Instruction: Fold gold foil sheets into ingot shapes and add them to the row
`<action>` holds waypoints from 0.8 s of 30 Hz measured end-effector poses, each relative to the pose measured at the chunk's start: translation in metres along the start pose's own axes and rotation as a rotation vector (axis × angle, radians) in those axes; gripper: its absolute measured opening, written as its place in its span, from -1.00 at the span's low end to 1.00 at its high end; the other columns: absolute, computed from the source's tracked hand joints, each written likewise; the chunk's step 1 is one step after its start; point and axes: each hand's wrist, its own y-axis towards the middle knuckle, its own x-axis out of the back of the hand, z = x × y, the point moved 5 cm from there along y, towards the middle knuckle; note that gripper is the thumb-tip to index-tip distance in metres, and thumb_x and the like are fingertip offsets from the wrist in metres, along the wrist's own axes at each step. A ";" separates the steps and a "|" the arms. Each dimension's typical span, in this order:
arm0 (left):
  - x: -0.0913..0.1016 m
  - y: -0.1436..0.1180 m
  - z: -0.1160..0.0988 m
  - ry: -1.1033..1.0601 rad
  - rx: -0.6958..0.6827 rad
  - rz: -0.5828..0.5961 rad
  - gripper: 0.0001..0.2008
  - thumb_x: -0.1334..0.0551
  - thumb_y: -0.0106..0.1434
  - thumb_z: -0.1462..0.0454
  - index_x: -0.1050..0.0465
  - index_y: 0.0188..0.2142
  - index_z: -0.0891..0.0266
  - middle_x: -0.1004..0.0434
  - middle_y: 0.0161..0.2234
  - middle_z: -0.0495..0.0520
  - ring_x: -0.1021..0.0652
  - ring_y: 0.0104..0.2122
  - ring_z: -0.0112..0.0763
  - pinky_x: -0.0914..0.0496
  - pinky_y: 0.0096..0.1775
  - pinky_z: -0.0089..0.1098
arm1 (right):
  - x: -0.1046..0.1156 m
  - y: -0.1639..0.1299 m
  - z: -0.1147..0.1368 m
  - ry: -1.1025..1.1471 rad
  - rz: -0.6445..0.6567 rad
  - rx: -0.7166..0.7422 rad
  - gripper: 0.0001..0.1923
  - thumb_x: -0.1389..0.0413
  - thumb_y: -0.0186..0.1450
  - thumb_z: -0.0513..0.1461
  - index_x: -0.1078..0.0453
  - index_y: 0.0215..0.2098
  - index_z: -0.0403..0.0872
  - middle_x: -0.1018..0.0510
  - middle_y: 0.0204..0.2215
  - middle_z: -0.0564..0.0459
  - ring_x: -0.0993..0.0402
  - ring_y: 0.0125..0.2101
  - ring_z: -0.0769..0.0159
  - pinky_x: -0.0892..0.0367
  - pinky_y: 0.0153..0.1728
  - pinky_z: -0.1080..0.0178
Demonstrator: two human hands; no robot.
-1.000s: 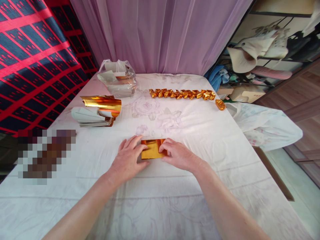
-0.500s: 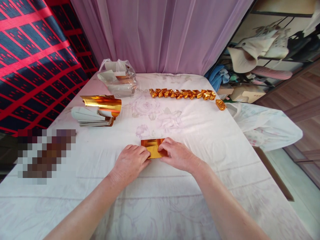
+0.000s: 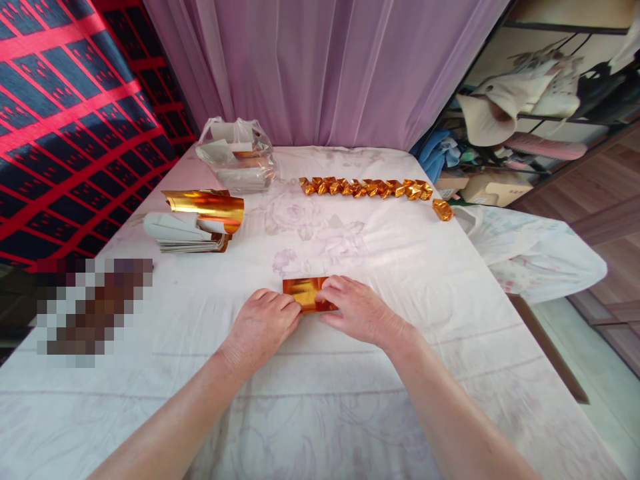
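Note:
A shiny gold foil paper [image 3: 303, 291] lies on the pale flowered cloth in front of me, its near edge folded over. My left hand [image 3: 265, 323] is closed at its lower left corner, fingertips pressing the near edge. On the right side, my right hand [image 3: 357, 307] grips the paper with bent fingers, covering that end. Both thumbs are partly hidden. Farther back is a row of folded gold foil pieces [image 3: 367, 188], with one separate folded piece [image 3: 443, 210] at its right end.
A stack of gold and white paper sheets [image 3: 200, 223] lies at the left. Behind it stands a clear plastic bag [image 3: 237, 157] with more paper. A white bag [image 3: 545, 250] is beside the table's right edge, below shelves holding a cap [image 3: 487, 117]. A blurred patch covers the left edge.
The near edge of the gold paper has been rolled or folded upward a little, so the sheet looks shorter. Both hands stay almost in place.

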 end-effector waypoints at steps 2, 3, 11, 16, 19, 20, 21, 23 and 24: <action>0.000 0.000 0.001 0.001 0.002 -0.013 -0.79 -0.11 0.40 0.32 -0.44 -0.37 0.22 -0.45 -0.47 -0.03 -0.46 -0.44 -0.34 -0.24 -0.30 -0.27 | 0.000 0.000 -0.001 -0.006 0.011 -0.012 -0.88 -0.18 0.28 -0.28 -0.49 -0.19 -0.08 -0.51 -0.19 0.00 -0.42 -0.15 0.26 -0.26 -0.14 0.25; -0.001 0.000 0.002 0.001 0.005 -0.021 -0.79 -0.12 0.41 0.32 -0.44 -0.37 0.22 -0.45 -0.48 -0.03 -0.45 -0.44 -0.34 -0.23 -0.31 -0.28 | 0.001 0.000 -0.003 -0.007 0.021 -0.025 -0.88 -0.16 0.29 -0.30 -0.50 -0.20 -0.07 -0.52 -0.20 0.01 -0.43 -0.17 0.28 -0.25 -0.16 0.26; -0.007 0.000 0.010 -0.039 0.078 -0.055 -0.78 -0.14 0.41 0.25 -0.42 -0.38 0.20 -0.47 -0.43 -0.02 -0.45 -0.40 -0.30 -0.24 -0.33 -0.29 | 0.009 -0.004 -0.016 0.095 0.043 -0.150 -0.85 -0.12 0.33 -0.27 -0.55 -0.32 -0.01 -0.58 -0.36 0.12 -0.44 -0.35 0.38 -0.15 -0.33 0.32; -0.012 -0.002 0.021 -0.117 0.153 -0.005 -0.74 -0.09 0.45 0.19 -0.47 -0.32 0.20 -0.51 -0.35 0.03 -0.46 -0.34 -0.29 -0.28 -0.28 -0.28 | 0.009 -0.003 -0.019 0.071 0.045 -0.250 -0.81 -0.10 0.33 -0.25 -0.53 -0.39 -0.04 -0.59 -0.40 0.11 -0.42 -0.41 0.39 -0.09 -0.39 0.32; -0.013 -0.002 0.026 -0.154 0.196 0.007 -0.73 -0.07 0.45 0.19 -0.49 -0.29 0.20 -0.53 -0.32 0.05 -0.46 -0.32 -0.27 -0.30 -0.25 -0.26 | 0.007 -0.001 -0.021 0.066 0.038 -0.290 -0.80 -0.10 0.34 -0.22 -0.51 -0.41 -0.05 -0.59 -0.41 0.10 -0.42 -0.42 0.38 -0.07 -0.40 0.31; -0.014 -0.002 0.027 -0.164 0.215 0.010 -0.73 -0.08 0.45 0.19 -0.49 -0.29 0.20 -0.53 -0.32 0.05 -0.47 -0.32 -0.27 -0.30 -0.24 -0.26 | 0.006 -0.001 -0.021 0.069 0.033 -0.302 -0.81 -0.10 0.34 -0.21 -0.51 -0.40 -0.05 -0.59 -0.41 0.10 -0.42 -0.42 0.38 -0.07 -0.40 0.31; -0.014 -0.002 0.028 -0.173 0.233 0.013 -0.73 -0.08 0.45 0.19 -0.49 -0.30 0.19 -0.53 -0.32 0.04 -0.47 -0.32 -0.27 -0.31 -0.24 -0.25 | 0.006 -0.001 -0.021 0.071 0.027 -0.314 -0.81 -0.10 0.33 -0.21 -0.50 -0.40 -0.05 -0.59 -0.41 0.10 -0.42 -0.42 0.38 -0.07 -0.40 0.31; -0.014 -0.001 0.029 -0.180 0.267 0.024 -0.73 -0.09 0.44 0.19 -0.48 -0.33 0.19 -0.52 -0.34 0.04 -0.47 -0.33 -0.27 -0.32 -0.24 -0.26 | 0.005 0.000 -0.021 0.064 0.014 -0.336 -0.81 -0.10 0.33 -0.20 -0.50 -0.39 -0.04 -0.60 -0.40 0.10 -0.43 -0.42 0.37 -0.08 -0.40 0.31; -0.015 -0.001 0.029 -0.179 0.281 0.027 -0.74 -0.10 0.43 0.19 -0.47 -0.35 0.19 -0.52 -0.35 0.05 -0.48 -0.33 -0.27 -0.32 -0.24 -0.26 | 0.005 0.000 -0.021 0.054 0.009 -0.349 -0.81 -0.09 0.33 -0.20 -0.50 -0.39 -0.04 -0.60 -0.39 0.10 -0.44 -0.42 0.37 -0.08 -0.39 0.31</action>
